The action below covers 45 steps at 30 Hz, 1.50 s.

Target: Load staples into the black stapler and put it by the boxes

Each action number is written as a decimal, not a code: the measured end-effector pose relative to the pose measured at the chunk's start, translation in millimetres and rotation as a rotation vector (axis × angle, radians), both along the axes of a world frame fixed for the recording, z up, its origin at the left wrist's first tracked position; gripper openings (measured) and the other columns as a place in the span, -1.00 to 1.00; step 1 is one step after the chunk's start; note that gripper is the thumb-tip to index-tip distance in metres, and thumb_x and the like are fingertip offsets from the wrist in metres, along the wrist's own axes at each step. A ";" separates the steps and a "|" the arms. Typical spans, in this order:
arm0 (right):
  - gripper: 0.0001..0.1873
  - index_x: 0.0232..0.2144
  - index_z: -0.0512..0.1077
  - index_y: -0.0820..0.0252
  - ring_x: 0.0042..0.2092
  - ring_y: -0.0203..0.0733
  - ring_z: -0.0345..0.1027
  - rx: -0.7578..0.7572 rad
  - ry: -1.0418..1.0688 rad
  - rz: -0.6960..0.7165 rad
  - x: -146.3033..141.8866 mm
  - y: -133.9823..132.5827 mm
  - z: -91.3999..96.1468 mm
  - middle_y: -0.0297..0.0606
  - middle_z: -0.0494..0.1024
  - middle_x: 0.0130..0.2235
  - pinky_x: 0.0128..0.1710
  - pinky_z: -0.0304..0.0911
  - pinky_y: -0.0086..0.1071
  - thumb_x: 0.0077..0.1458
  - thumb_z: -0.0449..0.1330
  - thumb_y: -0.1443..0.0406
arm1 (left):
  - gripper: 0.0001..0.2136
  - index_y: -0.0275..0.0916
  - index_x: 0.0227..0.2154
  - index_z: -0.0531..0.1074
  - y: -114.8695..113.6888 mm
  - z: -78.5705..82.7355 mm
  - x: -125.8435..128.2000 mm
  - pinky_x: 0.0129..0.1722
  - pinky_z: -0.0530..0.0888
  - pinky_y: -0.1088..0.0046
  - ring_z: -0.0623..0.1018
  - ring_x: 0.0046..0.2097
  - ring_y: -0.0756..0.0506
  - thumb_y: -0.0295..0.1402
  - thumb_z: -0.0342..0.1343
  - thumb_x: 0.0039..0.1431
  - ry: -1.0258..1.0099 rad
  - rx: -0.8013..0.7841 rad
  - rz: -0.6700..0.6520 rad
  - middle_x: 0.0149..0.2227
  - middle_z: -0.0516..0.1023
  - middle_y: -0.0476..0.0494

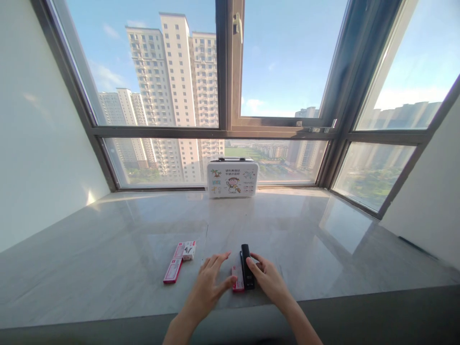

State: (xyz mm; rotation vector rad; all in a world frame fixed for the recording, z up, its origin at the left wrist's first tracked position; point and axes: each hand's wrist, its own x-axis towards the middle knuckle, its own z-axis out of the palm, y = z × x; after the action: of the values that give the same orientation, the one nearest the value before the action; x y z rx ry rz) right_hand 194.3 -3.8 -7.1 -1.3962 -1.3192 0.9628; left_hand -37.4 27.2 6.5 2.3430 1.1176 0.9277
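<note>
A black stapler [246, 263] lies lengthwise near the front of the stone sill, with my right hand [268, 275] closed on its right side, thumb on top. Just left of it is a small pink and white box [237, 280], partly hidden by the stapler. My left hand [212, 280] is open beside that box; its thumb tip reaches the box's left edge, and the fingers are spread. Farther left, two long pink and white boxes [173, 270] lie end to end, and a small white box with a dark stapler picture [189, 250] sits against them.
A white case with cartoon prints [233, 179] stands upright at the back against the window. The grey marble sill [136, 249] spans the view, its front edge close to my wrists. White walls [43, 120] flank it, and brown window frames [223, 134] rise behind.
</note>
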 end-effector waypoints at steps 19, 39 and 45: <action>-0.25 0.09 0.48 0.31 -0.49 -0.23 0.19 0.010 -0.167 -0.001 -3.6 -12.3 7.0 -0.39 0.30 -0.57 -0.48 0.08 -0.43 0.15 0.13 -0.18 | -0.55 -0.07 0.05 0.44 -14.8 7.1 -21.6 0.13 0.38 0.22 0.44 0.11 -0.24 -0.13 0.27 0.09 -0.002 -0.129 0.076 0.08 0.48 -0.17; -0.28 0.07 0.50 0.30 -0.49 -0.24 0.18 0.007 -0.197 -0.039 -6.2 -11.4 6.6 -0.40 0.28 -0.58 -0.49 0.08 -0.44 0.15 0.15 -0.16 | -0.65 0.02 0.05 0.49 44.7 -29.1 -142.8 0.18 0.32 0.06 0.36 0.18 -0.29 -0.17 0.10 0.20 0.228 0.146 0.587 0.21 0.36 -0.12; -0.28 0.09 0.49 0.29 -0.48 -0.22 0.19 -0.003 -0.189 -0.041 -5.5 -10.8 3.7 -0.39 0.28 -0.57 -0.49 0.09 -0.43 0.15 0.15 -0.16 | -0.74 -0.07 -0.20 0.54 -0.7 -30.0 -138.2 0.20 0.36 0.18 0.39 0.21 -0.25 -0.08 0.23 0.12 0.101 -0.082 0.274 0.19 0.43 -0.09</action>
State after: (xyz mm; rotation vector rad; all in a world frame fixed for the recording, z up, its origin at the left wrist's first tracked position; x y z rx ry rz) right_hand 188.8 -14.5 -3.4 -1.5408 -1.4217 0.8211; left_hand -175.6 26.5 -23.6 2.2290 1.5164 0.8415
